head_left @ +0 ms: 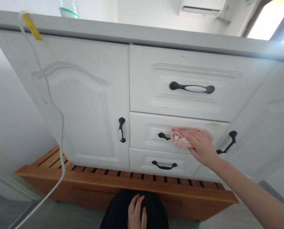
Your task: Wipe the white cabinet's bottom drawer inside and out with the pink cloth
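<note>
The right hand (199, 143) is wrapped round the middle drawer's sideways handle (164, 136) at frame centre-right, while the left hand (137, 213) is parked flat, holding nothing, way lower down.

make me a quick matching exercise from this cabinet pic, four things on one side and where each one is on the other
Things:
1. right hand
2. left hand
3. white cable
4. wooden slatted platform

Places:
A. hanging in front of the left cabinet door
B. on the middle drawer's handle, with a pink cloth
C. under the cabinet
D. resting on the dark-clothed knee

Pairs: 1-B, 2-D, 3-A, 4-C
</note>
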Tool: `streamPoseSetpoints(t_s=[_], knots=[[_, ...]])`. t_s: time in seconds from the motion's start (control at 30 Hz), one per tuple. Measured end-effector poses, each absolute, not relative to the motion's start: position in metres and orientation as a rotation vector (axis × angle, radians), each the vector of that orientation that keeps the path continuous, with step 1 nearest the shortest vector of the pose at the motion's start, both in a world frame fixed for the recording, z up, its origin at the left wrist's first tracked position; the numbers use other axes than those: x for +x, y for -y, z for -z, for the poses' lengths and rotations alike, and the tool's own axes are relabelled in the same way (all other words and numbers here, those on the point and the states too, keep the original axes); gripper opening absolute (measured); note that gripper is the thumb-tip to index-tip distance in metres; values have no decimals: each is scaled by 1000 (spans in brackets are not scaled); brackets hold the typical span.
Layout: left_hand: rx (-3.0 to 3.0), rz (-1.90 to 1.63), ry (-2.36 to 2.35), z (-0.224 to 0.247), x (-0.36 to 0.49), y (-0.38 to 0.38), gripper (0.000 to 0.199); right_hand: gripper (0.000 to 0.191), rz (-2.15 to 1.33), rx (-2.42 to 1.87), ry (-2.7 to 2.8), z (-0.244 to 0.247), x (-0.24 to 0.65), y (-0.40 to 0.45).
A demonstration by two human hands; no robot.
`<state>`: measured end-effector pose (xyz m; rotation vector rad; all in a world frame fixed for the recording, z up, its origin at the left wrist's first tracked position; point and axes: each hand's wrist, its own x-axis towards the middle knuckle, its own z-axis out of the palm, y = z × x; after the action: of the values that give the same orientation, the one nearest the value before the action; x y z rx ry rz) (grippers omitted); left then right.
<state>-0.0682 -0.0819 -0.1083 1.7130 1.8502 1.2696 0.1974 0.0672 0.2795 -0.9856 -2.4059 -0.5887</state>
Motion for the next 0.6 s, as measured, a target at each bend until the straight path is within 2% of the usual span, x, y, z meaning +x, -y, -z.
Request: streamPoseSetpoints(t_s=[0.27, 0.33, 0.43, 0.53, 0.6], knots=[[1634, -1320, -1860, 95, -60, 84, 38, 59, 941, -1124, 2225, -214, 277, -48], [1612, -1362, -1878, 97, -57, 84, 38, 59, 907, -1146, 2272, -191, 279, -35], [1619, -1400, -1910, 108, -56, 81, 38, 64, 666, -1163, 2332, -169, 258, -16], [1748, -1329, -1868, 121, -62, 80, 38, 63, 515, -1039, 2257, -185, 209, -2], [1826, -1288, -1839, 126, -66, 80, 38, 57, 596, -835, 2177, -216, 166, -1]])
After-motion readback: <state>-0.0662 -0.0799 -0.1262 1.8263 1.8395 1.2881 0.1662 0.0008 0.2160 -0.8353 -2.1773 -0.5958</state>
